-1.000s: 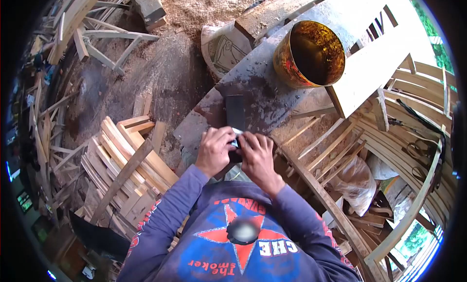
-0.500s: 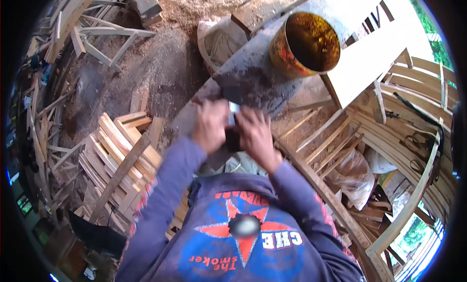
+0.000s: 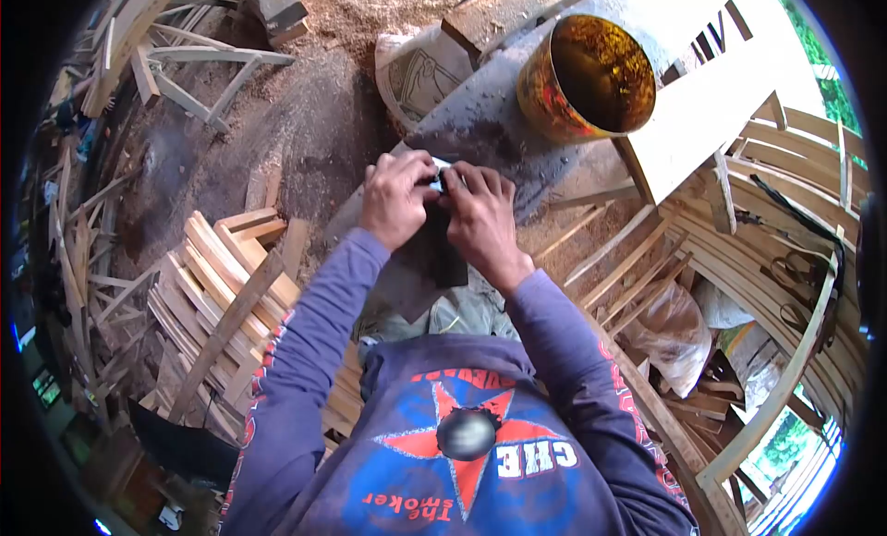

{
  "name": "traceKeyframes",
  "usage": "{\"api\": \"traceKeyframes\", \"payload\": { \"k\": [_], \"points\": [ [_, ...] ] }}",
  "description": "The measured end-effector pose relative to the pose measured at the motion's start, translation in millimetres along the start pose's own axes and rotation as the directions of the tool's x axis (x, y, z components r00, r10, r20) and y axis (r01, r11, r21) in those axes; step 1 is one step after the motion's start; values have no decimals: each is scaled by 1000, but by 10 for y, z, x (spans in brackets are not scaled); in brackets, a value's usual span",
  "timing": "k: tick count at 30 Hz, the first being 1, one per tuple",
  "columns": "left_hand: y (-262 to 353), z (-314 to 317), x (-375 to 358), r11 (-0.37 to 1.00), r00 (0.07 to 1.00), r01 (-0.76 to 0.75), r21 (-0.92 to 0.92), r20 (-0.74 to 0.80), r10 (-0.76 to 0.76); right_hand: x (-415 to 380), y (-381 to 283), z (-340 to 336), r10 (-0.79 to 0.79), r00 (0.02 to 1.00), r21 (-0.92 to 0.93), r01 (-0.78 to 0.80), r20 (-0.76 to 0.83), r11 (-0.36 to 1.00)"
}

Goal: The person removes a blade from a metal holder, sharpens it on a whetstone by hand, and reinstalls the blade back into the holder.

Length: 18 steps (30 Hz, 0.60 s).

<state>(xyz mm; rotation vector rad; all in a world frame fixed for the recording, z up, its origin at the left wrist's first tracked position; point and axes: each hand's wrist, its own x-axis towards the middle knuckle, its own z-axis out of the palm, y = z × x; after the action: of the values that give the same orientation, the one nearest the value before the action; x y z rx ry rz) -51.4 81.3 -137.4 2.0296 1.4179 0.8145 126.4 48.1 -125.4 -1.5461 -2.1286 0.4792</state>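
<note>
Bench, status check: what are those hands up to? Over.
Left hand and right hand: both gripping small shiny piece. Dark flat piece beneath. Open can off to the right, clear of both.

Wooden strips (image 3: 214, 263) lie stacked at nine o'clock, joined slats (image 3: 222, 54) at ten, a printed sack (image 3: 425, 81) at twelve, green foliage (image 3: 802, 22) at two, a plastic bag (image 3: 673, 331) near four.
</note>
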Motion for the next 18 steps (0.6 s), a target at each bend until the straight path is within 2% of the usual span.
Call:
{"api": "traceKeyframes", "payload": {
  "k": [3,4,5,7,8,9,11,12,13,15,16,17,18],
  "points": [
    [237,49,-574,999,999,20,36,36,-22,-551,-93,-81,-17,1000,44,16,26,999],
    [303,121,-837,997,998,54,-57,16,-53,-831,-107,-19,-13,999,15,13,38,1000],
    [291,147,-861,994,996,81,-74,35,-79,-825,-122,-17,16,996,66,-22,87,998],
    [119,127,-378,1000,999,5,4,-48,-5,-316,-5,0,-52,999,-25,52,-4,998],
    [26,48,-113,999,999,-38,34,-24,39,-52,-32,-40,-25,999,6,25,-44,1000],
    [-32,-6,27,1000,1000,6,11,23,-6,29,-9,7,-9,997,55,13,-77,998],
    [122,21,-255,999,1000,-23,25,8,23,-233,-108,-107,30,999,14,-30,16,999],
    [232,65,-523,1000,999,23,21,42,-24,-525,-81,-75,-10,1000,16,10,17,1000],
    [281,162,-799,996,998,54,-74,-6,-55,-835,-51,16,6,998,16,-7,56,1000],
    [164,246,-613,984,992,100,-148,-59,-110,-538,-7,22,-70,996,-15,69,-47,997],
    [136,154,-399,996,996,68,-55,-49,-70,-233,-28,-78,-53,999,-24,53,1,998],
    [55,42,-78,999,999,19,42,-43,-17,0,16,-3,-53,997,-2,53,-63,999],
    [-25,52,15,998,998,58,14,-34,-58,-55,2,-15,-39,998,5,39,-51,999]
  ]
}}
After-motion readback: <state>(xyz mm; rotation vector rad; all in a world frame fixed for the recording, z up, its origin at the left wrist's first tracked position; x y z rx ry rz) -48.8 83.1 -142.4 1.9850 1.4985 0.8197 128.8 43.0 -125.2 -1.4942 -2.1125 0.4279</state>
